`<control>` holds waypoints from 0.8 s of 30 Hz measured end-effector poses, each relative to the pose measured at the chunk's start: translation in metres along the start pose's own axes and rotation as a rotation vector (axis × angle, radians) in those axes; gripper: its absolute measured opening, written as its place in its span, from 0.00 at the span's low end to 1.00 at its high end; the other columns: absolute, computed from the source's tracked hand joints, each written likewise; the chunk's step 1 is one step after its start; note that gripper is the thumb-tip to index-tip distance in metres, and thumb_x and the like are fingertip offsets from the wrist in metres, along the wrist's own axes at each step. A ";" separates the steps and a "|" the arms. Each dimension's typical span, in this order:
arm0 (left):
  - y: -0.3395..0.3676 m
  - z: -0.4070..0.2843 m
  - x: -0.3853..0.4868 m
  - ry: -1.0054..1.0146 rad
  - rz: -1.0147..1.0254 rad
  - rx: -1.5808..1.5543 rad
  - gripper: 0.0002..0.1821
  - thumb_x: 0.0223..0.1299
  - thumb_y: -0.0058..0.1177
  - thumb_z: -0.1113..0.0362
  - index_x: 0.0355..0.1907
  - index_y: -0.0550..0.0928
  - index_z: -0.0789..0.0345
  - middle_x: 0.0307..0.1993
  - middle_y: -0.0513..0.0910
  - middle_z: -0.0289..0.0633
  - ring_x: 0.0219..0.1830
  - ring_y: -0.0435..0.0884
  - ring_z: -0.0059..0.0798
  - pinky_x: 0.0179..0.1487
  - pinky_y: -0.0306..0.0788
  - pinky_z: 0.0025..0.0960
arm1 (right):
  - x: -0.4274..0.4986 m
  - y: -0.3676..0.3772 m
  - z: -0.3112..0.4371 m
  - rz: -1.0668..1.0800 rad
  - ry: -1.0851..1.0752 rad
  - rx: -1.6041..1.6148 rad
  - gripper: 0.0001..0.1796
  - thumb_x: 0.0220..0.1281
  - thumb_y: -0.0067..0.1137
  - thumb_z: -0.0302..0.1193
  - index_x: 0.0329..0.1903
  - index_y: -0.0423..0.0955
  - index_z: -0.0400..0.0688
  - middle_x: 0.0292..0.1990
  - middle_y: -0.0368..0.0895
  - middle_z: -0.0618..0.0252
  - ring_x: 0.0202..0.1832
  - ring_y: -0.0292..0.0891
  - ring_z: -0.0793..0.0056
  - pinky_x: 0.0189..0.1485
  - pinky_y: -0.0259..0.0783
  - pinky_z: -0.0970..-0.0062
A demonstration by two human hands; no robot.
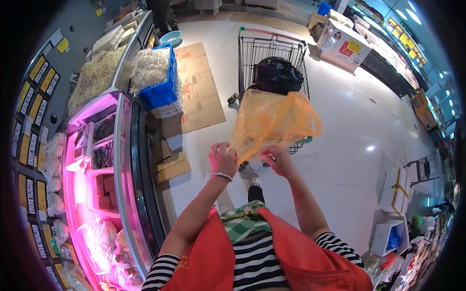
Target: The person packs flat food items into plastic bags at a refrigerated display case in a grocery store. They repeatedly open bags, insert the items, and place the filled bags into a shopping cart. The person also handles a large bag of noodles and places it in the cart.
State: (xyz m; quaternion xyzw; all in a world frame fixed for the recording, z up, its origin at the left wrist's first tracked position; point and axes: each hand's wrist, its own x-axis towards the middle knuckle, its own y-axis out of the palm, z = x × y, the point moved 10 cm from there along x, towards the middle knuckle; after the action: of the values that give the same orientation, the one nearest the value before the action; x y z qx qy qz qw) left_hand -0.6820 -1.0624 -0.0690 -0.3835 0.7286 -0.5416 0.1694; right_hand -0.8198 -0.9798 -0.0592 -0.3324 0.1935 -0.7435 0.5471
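Observation:
An orange translucent plastic bag (271,114) is spread between my two hands and the near end of a wire shopping cart (273,47). My left hand (222,158) pinches the bag's lower left corner; a silver bangle circles that wrist. My right hand (278,159) is at the bag's lower right edge with fingers curled, and whether it grips the film cannot be told. The bag's loop handle sticks out to the right. Behind the bag, a black plastic bag (278,75) lies in the cart. What the orange bag holds is not clear.
A pink-lit display case (122,182) runs along the left. Beyond it stand a blue crate (158,95) of pale sprouts and flattened cardboard (200,87) on the floor. Foam boxes (394,192) stand at the right. A white carton (344,47) is at the upper right.

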 end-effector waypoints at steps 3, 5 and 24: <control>0.040 0.053 0.028 -0.262 0.180 -0.359 0.25 0.41 0.59 0.58 0.42 0.69 0.65 0.45 0.69 0.47 0.43 0.70 0.44 0.45 0.66 0.39 | 0.026 0.031 -0.065 0.236 0.187 -0.099 0.09 0.51 0.50 0.30 0.31 0.75 0.38 0.30 0.76 0.54 0.36 0.72 0.57 0.39 0.67 0.67; 0.036 0.076 0.044 -0.381 0.000 -0.556 0.25 0.42 0.58 0.56 0.42 0.68 0.66 0.44 0.70 0.49 0.43 0.72 0.45 0.44 0.67 0.39 | 0.042 0.052 -0.097 0.409 0.189 -0.224 0.11 0.51 0.50 0.32 0.33 0.75 0.37 0.30 0.76 0.53 0.36 0.71 0.55 0.39 0.66 0.65; 0.108 0.086 0.111 -0.801 -0.050 -1.331 0.09 0.57 0.44 0.66 0.24 0.74 0.66 0.16 0.70 0.31 0.15 0.65 0.16 0.18 0.59 0.20 | 0.109 0.095 -0.147 0.190 0.262 -0.093 0.36 0.38 0.63 0.42 0.49 0.58 0.39 0.48 0.62 0.49 0.48 0.63 0.56 0.42 0.65 0.60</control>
State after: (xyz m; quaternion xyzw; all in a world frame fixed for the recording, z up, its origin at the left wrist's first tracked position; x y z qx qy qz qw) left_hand -0.7377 -1.1884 -0.1803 -0.5872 0.7750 0.1860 0.1416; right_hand -0.8781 -1.1252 -0.1940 -0.2376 0.3280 -0.7157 0.5689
